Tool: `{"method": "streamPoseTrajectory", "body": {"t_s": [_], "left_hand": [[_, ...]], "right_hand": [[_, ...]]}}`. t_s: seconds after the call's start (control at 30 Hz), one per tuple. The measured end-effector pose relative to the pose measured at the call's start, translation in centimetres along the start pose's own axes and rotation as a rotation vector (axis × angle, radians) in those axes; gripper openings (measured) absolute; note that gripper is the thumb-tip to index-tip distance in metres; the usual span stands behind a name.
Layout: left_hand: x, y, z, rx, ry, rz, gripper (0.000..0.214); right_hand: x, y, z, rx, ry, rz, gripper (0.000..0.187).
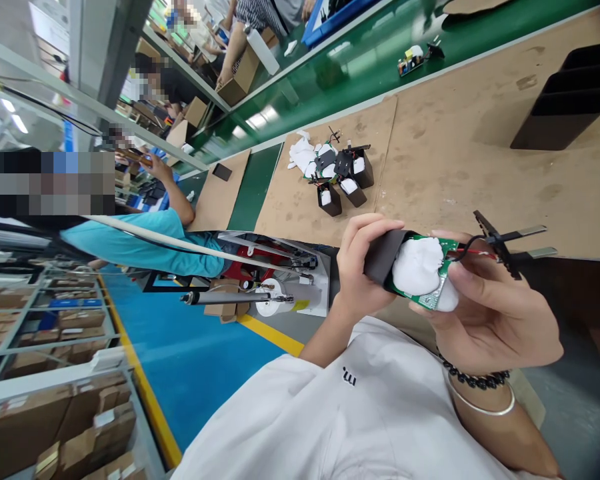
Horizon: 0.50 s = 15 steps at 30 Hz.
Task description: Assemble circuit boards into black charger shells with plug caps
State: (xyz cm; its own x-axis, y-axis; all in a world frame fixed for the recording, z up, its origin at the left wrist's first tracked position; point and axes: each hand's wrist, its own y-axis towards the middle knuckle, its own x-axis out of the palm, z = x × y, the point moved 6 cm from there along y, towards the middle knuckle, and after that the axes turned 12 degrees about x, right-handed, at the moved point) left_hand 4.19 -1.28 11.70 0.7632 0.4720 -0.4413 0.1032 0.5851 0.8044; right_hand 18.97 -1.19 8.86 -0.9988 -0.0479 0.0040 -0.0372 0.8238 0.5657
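My left hand (363, 267) is wrapped round a black plastic case (384, 257), its open end facing right. A green circuit board (430, 300) coated with white putty (417, 265) sits partly inside that opening. The fingers of my right hand (495, 300) pinch the board's outer end. Red and black wires run from the board to a black plug plate (497, 243) with two flat metal prongs, which hangs beyond my right fingers. How deep the board reaches into the case is hidden.
On the cardboard-covered bench (440, 180) lies a cluster of part-filled black cases (350, 190) and boards. Several dark cases (565, 100) stand at the right. A loose board (413, 61) lies on the green surface behind. A co-worker in a turquoise sleeve (130, 240) sits at the left.
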Motion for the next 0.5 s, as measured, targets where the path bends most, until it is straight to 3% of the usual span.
{"method": "streamPoseTrajectory", "body": {"t_s": [0.13,0.5], "left_hand": [[-0.1,0.0,0.1,0.006,-0.029,0.031,0.031],[0.1,-0.5,-0.1,0.015,0.081,0.065,0.039]], "right_hand": [[0.1,0.8,-1.6,-0.167,-0.013,-0.087,0.077],[0.3,0.9,-1.7,-0.172,-0.021,-0.101,0.08]]}}
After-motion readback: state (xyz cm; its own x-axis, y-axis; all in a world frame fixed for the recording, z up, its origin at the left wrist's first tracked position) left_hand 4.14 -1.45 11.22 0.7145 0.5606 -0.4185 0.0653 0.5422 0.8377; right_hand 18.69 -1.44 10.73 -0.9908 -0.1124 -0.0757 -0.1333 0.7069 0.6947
